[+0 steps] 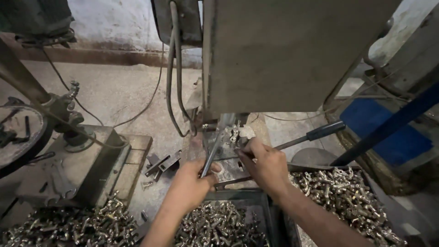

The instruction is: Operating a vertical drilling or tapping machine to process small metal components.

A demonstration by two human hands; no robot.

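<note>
My left hand is closed around a thin steel rod that slants up toward the machine's work plate. My right hand reaches to the same plate, fingertips pinched on a small shiny metal part at the fixture under the grey machine body. A lever with a black grip sticks out to the right just behind my right hand.
A dark tray of several small shiny parts sits below my hands, another heap lies right, a third pile left. A second machine base stands left. Cables hang down. A blue bar crosses right.
</note>
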